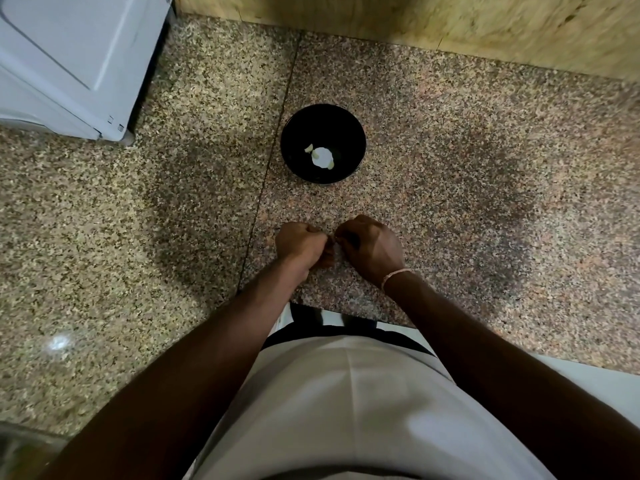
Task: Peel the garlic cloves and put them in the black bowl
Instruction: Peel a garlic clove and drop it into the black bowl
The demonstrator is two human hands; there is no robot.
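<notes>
The black bowl stands on the speckled granite counter, straight ahead of my hands. Inside it lie two pale peeled garlic cloves beside a bright white spot. My left hand and my right hand are close together just above the counter, nearer to me than the bowl. Both have curled fingers that meet at a small pale thing, which looks like a garlic clove. It is mostly hidden by the fingers. A thin bracelet circles my right wrist.
A white appliance stands at the far left corner of the counter. A wooden wall panel runs along the back. The counter's front edge is close to my body.
</notes>
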